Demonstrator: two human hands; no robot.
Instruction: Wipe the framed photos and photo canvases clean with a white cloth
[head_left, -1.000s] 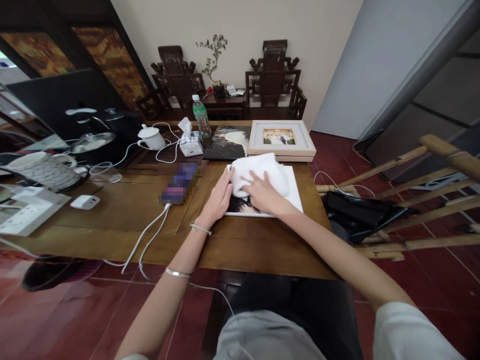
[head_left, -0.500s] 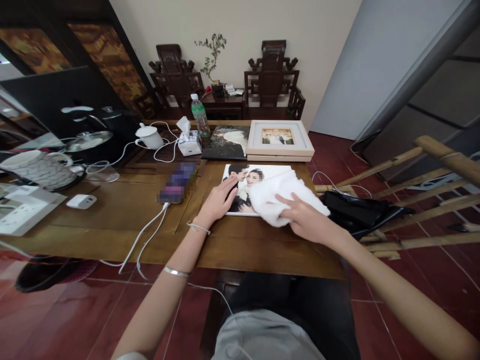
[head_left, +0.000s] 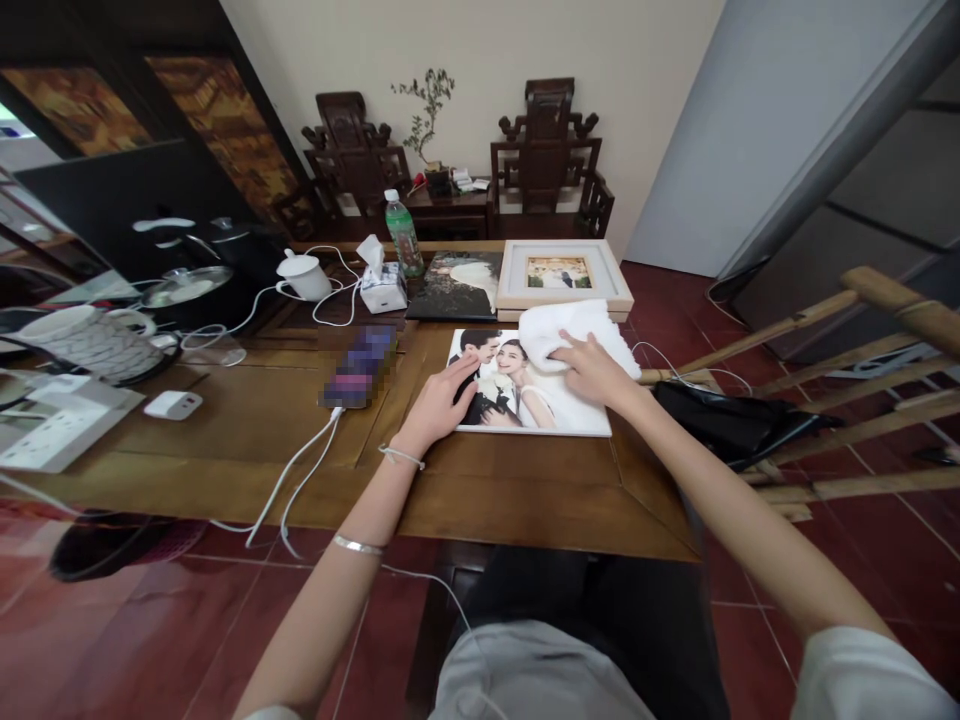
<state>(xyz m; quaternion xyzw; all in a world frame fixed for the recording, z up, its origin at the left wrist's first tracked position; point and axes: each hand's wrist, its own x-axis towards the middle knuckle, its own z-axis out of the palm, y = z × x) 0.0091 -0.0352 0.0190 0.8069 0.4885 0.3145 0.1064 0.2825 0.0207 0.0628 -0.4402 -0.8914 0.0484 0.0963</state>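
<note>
A flat white-edged photo album or photo panel (head_left: 570,412), with a wedding picture of two people on it, lies on the wooden table in front of me. My left hand (head_left: 442,398) rests on its left edge, fingers stretched out over the picture. At the album's upper right, my right hand (head_left: 597,372) presses a white towel (head_left: 546,328) onto the surface, its index finger extended and the others bent into the cloth. Part of the album's top right is hidden under the towel, which reaches close to the framed picture box behind.
Behind the album lie a dark photo album (head_left: 454,285) and a pale wooden picture frame (head_left: 517,265). A phone (head_left: 358,368) on a cable lies left, with a tissue box (head_left: 385,290), green bottle (head_left: 403,235), lidded cup (head_left: 304,277) and power strip (head_left: 56,425) beyond. A bamboo rack (head_left: 814,375) stands right.
My right hand has moved the towel up and away from me across the album, uncovering the lower right of the picture. My left hand has stayed on the left edge.
</note>
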